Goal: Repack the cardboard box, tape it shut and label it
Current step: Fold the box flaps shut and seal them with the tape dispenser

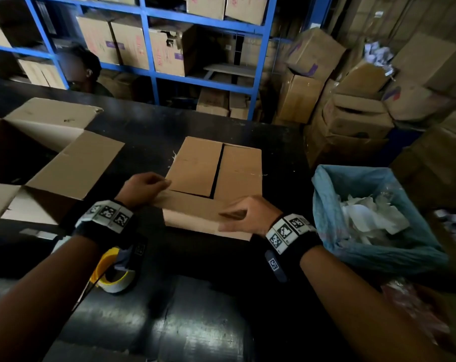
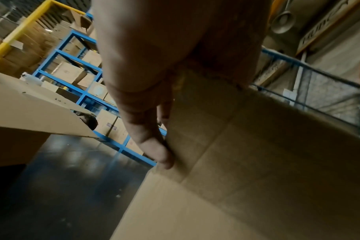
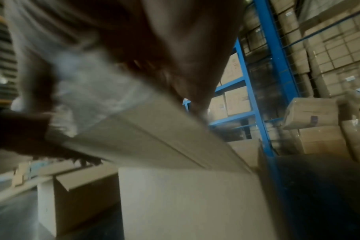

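The left hand and right hand each grip the near flap of the box on the bench.

On black counter: small brown cardboard box centre; large open carton left, yellow tape dispenser before; blue-bagged bin right.

You stand in a warehouse packing area: blue steel racking stocked with cardboard cartons, further cartons piled at your right, a black bench before you.
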Available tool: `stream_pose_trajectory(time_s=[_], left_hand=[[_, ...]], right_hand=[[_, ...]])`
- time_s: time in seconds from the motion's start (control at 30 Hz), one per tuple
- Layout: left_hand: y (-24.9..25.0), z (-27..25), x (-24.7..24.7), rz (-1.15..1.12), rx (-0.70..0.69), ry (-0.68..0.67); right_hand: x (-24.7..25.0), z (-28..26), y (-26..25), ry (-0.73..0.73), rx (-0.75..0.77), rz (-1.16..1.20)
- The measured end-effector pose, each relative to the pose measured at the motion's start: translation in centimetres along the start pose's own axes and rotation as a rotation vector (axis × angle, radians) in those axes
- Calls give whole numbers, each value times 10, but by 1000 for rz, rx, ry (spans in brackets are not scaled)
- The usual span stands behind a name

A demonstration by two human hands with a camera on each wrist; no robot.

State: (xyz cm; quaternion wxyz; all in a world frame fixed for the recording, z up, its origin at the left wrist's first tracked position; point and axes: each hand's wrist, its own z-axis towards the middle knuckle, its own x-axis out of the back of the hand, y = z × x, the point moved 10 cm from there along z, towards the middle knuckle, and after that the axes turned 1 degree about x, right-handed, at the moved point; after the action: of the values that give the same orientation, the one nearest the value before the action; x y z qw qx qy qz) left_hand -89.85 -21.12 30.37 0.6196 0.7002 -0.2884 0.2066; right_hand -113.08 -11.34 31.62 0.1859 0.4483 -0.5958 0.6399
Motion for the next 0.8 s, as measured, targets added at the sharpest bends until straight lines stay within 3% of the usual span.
stream_pose_trajectory(time_s=[0.1,0.2,0.3,0.37,0.43,0.5,0.63,0.8], left_hand=[[6,-4,10,-277,32,-13],[15,-1,34,-31,-37,183],[49,1,48,128,-376,426],[66,7,36,168,-583,425],[69,23,19,295,-671,366],[62,45,-1,443,-701,288],[41,95,-32,632,-499,83],[9,131,-62,798,-367,-168]], right_hand=[[32,4,-13,164,84,-38],[67,13,-13,390,134,-147],[90,28,-11,564,204,-282],[98,40,-4,645,199,-414],[99,55,8,675,145,-501],[92,72,25,629,82,-525],[62,100,69,375,-119,-539],[32,111,122,72,-304,-413]])
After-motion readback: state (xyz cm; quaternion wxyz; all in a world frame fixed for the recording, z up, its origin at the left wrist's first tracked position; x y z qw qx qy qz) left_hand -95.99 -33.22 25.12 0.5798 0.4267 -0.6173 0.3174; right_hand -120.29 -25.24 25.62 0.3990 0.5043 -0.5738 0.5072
